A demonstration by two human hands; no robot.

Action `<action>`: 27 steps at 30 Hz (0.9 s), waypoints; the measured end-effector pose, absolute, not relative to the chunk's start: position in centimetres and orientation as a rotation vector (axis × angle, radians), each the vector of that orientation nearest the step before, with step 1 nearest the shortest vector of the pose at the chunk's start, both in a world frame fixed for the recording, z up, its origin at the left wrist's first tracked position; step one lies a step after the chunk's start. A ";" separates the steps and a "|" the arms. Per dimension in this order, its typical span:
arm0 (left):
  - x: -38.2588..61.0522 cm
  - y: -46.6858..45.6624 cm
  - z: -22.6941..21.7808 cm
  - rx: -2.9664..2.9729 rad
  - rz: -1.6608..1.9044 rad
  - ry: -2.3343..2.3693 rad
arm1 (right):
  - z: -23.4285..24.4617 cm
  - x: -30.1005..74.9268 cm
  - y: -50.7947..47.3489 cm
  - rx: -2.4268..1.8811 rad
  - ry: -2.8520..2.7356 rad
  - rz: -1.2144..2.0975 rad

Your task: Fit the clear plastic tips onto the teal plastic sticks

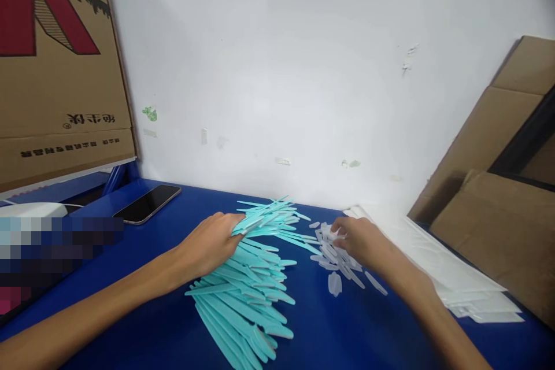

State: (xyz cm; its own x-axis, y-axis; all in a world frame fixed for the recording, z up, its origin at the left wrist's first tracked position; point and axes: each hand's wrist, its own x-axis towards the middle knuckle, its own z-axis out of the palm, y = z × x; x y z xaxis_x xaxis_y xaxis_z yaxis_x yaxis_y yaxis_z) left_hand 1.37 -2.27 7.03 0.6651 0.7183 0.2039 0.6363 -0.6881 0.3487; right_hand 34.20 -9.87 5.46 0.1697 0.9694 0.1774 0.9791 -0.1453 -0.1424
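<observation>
A big heap of turquoise plastic sticks point(249, 289) lies on the blue table point(347, 335) in front of me. My left hand point(210, 243) is closed round a bunch of these sticks at the top of the heap, their tips fanning out to the right. To the right lies a small pile of clear plastic caps point(336, 260). My right hand point(362, 241) rests on that pile with its fingers pinched on a clear cap.
A stack of clear flat bags point(451, 277) lies at the right. Cardboard sheets point(498, 185) lean against the white wall at the far right. A large cardboard box point(56, 69) stands at the left, with a dark phone point(147, 203) lying before it.
</observation>
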 end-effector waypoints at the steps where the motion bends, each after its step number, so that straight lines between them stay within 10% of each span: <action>1: 1.4 -2.3 7.0 2.631 0.475 1.092 | 5.7 33.9 -9.9 -2.211 -1.895 -0.069; 11: 1.6 -3.0 6.8 2.578 0.488 1.057 | 8.6 25.4 -12.2 -1.194 -1.881 -0.527; 27: 2.0 -3.3 5.8 2.593 0.451 1.077 | 5.0 21.9 -11.7 -1.060 -1.912 -0.628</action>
State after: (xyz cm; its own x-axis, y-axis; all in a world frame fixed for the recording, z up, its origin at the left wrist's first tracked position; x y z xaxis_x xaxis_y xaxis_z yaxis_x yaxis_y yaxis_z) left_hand 1.97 -3.34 5.80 0.6704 0.7219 0.1716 0.6290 -0.6756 0.3846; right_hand 21.85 -11.67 4.95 -0.2890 0.4347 0.8529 0.8558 0.5165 0.0268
